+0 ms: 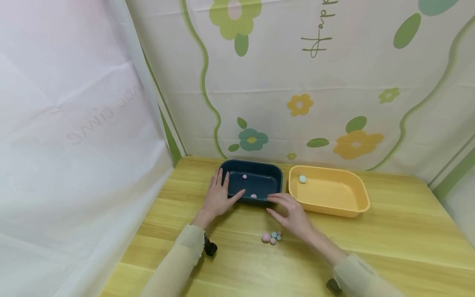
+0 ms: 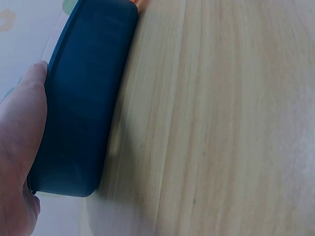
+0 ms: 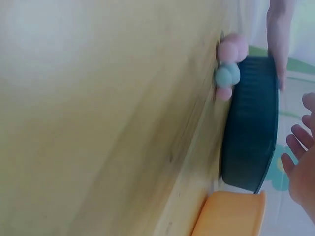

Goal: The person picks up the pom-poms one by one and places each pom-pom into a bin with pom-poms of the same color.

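Observation:
My left hand (image 1: 217, 198) rests on the left end of a dark blue tray (image 1: 276, 181), fingers spread along that side and thumb over the front rim. Two small pink balls, a farther ball (image 1: 244, 176) and a nearer ball (image 1: 254, 196), lie inside. The left wrist view shows the tray's outer wall (image 2: 83, 98) beside the hand. Near the tray's front right corner hovers my right hand (image 1: 293, 214), its fingers loosely bent and holding nothing. A cluster of several pink and pale blue balls, including a pink ball (image 1: 266, 237), sits on the table before the tray.
A yellow tray (image 1: 334, 189) stands just right of the blue one, with a pale blue ball (image 1: 302, 179) inside. The wooden table (image 1: 237, 272) ends at a flowered cloth (image 1: 274, 82) behind, and a white cloth (image 1: 85, 165) hangs at the left.

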`<state>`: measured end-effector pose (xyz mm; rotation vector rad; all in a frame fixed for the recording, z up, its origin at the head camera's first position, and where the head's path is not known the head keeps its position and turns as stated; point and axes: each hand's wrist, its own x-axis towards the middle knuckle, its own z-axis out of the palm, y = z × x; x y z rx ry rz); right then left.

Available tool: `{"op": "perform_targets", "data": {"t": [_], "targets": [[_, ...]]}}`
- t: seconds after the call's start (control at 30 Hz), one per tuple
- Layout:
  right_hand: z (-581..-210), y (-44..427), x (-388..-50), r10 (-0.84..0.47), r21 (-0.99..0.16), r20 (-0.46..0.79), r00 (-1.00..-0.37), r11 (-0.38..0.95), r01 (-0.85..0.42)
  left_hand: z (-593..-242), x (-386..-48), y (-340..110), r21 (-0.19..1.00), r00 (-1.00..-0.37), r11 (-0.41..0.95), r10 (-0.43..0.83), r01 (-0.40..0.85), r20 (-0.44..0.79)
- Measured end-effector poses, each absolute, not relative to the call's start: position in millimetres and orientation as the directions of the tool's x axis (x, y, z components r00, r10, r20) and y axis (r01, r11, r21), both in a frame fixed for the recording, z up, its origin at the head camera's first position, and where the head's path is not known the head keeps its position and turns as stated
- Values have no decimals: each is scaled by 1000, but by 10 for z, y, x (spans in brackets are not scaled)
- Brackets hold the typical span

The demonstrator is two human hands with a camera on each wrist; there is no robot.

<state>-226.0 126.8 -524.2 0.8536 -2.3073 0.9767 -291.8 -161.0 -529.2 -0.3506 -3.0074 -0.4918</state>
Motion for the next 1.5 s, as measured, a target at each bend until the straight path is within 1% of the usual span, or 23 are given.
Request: {"op": "perform_targets", "data": {"t": [0.1, 0.17, 0.37, 0.47, 0.53, 0.6, 0.83, 1.2, 1.33, 1.5], "targets": [[-5252, 1266, -2181, -389, -431, 647, -655, 523, -736, -5292, -2914, -1620, 301, -971, 924, 211, 235, 112], [-5262, 1272, -2130, -412, -432, 631, -657, 517, -739, -5295, -2913, -1627, 296, -972, 926, 210, 233, 110], [-5279, 1308, -1984, -533, -454, 488, -692, 522, -722, -5307, -2916, -1633, 269, -974, 937, 206, 224, 94], [-5316, 1319, -1932, -590, -453, 418, -691, 524, -721, -5315, -2923, -1638, 266, -974, 938, 203, 222, 98], [-5358, 1320, -1909, -607, -446, 398, -688, 527, -724, -5319, -2928, -1643, 267, -975, 938, 200, 220, 101], [-5401, 1316, -1893, -609, -439, 399, -686, 529, -726, -5324, -2933, -1648, 267, -974, 938, 199, 220, 104], [-5514, 1285, -1870, -575, -458, 478, -664, 481, -747, -5309, -2932, -1646, 278, -975, 935, 199, 219, 99], [-5672, 1272, -1789, -573, -492, 449, -685, 481, -725, -5309, -2915, -1639, 272, -975, 937, 202, 220, 93], [-5700, 1275, -1773, -562, -483, 465, -684, 487, -728, -5299, -2909, -1626, 264, -973, 938, 208, 226, 96], [-5706, 1275, -1777, -549, -463, 505, -666, 479, -746, -5303, -2920, -1612, 272, -970, 932, 218, 239, 105]]}}
